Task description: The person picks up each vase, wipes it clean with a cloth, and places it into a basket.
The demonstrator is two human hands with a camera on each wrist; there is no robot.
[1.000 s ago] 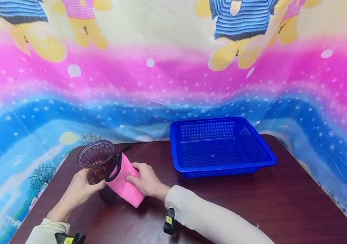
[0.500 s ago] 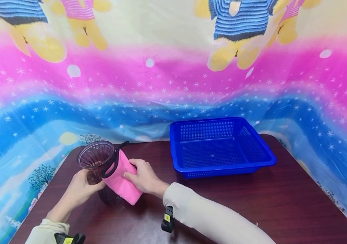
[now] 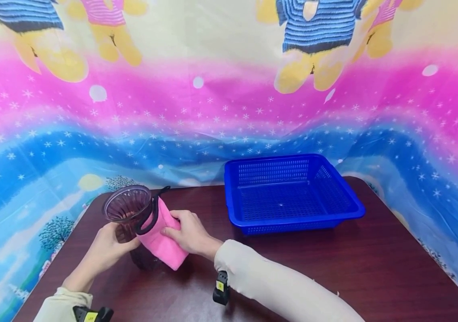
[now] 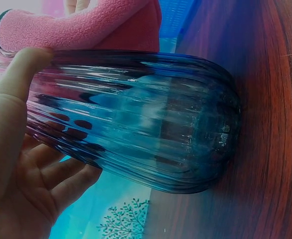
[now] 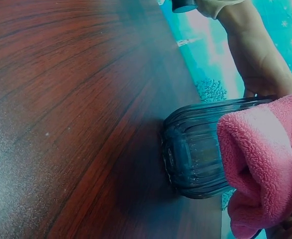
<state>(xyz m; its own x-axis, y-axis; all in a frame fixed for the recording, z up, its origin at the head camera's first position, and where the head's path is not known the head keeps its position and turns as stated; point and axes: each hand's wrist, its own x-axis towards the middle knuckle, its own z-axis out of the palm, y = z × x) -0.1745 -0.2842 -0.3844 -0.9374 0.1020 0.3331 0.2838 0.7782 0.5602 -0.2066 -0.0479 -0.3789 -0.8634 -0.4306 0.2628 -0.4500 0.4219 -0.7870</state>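
Note:
A ribbed, purple-tinted glass vase (image 3: 126, 205) with a flared rim stands on the left part of the table. My left hand (image 3: 108, 248) grips it around the neck, thumb on the near side and fingers curled behind, as the left wrist view shows on the vase (image 4: 146, 119). Pinched in my right hand (image 3: 190, 232) is a folded pink cloth (image 3: 162, 243) with black edging and a black loop. The cloth lies against the vase's right side; the right wrist view shows the fluffy cloth (image 5: 260, 159) partly covering the glass.
A blue plastic basket (image 3: 295, 223) with perforated walls stands at the back right of the dark wooden table (image 3: 373, 268). Behind the table hangs a patterned curtain (image 3: 220, 112).
My right hand has shifted slightly left and up with the cloth, bringing it closer against the vase. The left hand and the vase have stayed in place.

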